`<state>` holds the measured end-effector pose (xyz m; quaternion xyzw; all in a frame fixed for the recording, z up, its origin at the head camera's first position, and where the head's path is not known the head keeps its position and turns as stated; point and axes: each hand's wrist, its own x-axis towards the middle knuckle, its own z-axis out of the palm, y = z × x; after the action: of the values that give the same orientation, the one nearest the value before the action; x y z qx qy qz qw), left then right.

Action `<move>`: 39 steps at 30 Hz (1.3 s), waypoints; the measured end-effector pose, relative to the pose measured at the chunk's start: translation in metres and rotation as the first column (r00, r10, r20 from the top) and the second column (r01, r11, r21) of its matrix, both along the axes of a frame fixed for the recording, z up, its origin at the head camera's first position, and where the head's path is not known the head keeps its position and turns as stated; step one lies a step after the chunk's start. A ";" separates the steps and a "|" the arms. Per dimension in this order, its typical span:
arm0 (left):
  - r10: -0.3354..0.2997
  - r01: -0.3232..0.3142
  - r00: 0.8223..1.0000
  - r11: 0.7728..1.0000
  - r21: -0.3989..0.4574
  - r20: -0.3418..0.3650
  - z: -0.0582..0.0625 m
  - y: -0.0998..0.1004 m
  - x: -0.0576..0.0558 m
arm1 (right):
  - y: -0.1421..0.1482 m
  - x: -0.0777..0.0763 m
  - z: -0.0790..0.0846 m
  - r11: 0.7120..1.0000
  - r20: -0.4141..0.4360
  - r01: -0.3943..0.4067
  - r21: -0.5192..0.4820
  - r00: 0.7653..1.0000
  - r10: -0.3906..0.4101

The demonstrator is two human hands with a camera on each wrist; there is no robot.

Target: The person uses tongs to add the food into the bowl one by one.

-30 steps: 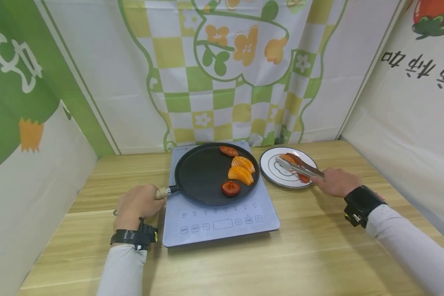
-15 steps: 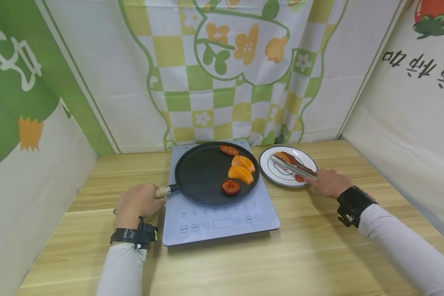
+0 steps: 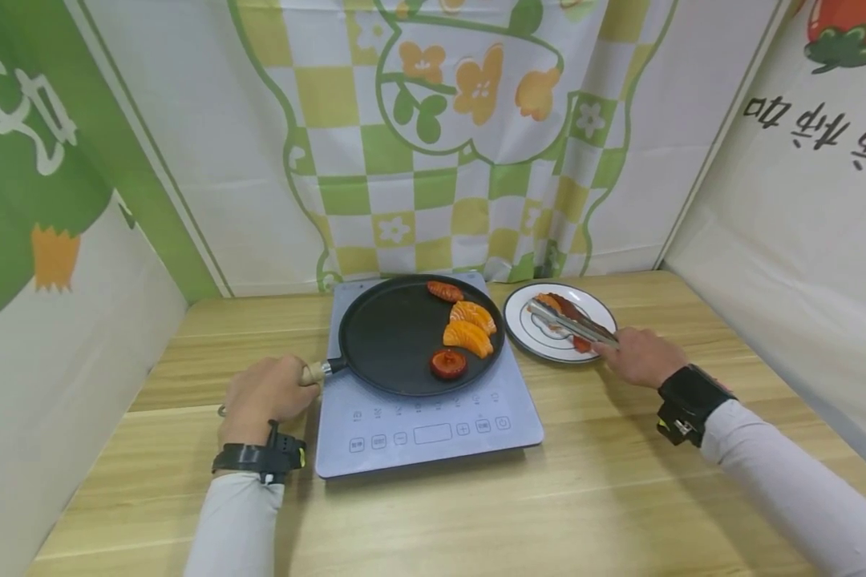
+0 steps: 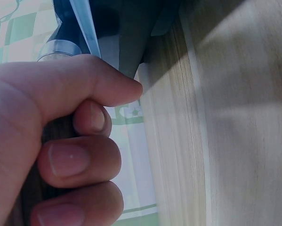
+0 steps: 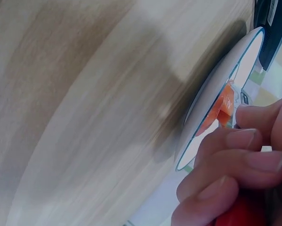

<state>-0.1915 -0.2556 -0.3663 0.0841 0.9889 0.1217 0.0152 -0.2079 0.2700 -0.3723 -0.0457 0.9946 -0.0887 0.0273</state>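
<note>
Four pieces of food are borne by one round, flat black pan [image 3: 393, 336]: two orange, white-streaked slices [image 3: 467, 338], one scored red oblong piece [image 3: 445, 291] and one round dark-red piece [image 3: 448, 364]. The pan is set on one grey-blue flat cooktop [image 3: 390, 462]. Its pale wooden handle [image 3: 312, 373] is gripped by the left hand [image 3: 265, 393]. One pair of silver metal tongs [image 3: 573, 326] is held by the curled fingers of the right hand [image 3: 642, 358], its tips over one round white dark-rimmed plate [image 3: 521, 335]; whether food is pinched there cannot be told. Three curled left fingertips [image 4: 79, 157] are shown only by the left wrist view; an unidentifiable red patch [image 5: 244, 214] below the right fingers, only by the right wrist view.
</note>
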 end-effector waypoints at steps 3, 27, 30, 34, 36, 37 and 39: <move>-0.001 0.001 1.000 1.000 -0.005 -0.004 -0.001 0.000 -0.001 | 0.001 0.001 0.000 1.000 0.002 0.009 -0.007 1.000 -0.009; -0.002 0.002 1.000 1.000 0.004 -0.008 0.001 0.003 -0.001 | 0.017 0.008 0.007 0.998 0.112 -0.009 -0.067 0.994 0.016; 0.001 -0.001 1.000 1.000 0.004 -0.006 0.001 0.002 0.000 | 0.016 0.008 0.004 0.998 0.094 -0.019 -0.067 0.995 0.026; 0.003 -0.003 1.000 1.000 0.002 -0.004 0.001 0.001 0.000 | 0.014 0.007 0.002 0.995 0.088 -0.023 -0.094 0.996 0.031; 0.004 -0.004 1.000 1.000 -0.004 -0.006 0.001 0.001 0.000 | 0.013 0.007 0.001 0.994 0.088 -0.020 -0.110 0.996 0.030; 0.003 -0.003 1.000 1.000 -0.006 -0.007 0.000 0.001 0.000 | 0.012 0.006 0.001 0.993 0.087 -0.019 -0.117 0.996 0.030; 0.002 -0.002 1.000 1.000 -0.010 -0.009 0.000 0.000 0.000 | 0.012 0.006 0.000 0.992 0.090 -0.011 -0.130 0.996 0.023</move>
<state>-0.1915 -0.2556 -0.3659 0.0835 0.9896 0.1165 0.0109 -0.2017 0.2818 -0.3719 -0.0516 0.9841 -0.1545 0.0707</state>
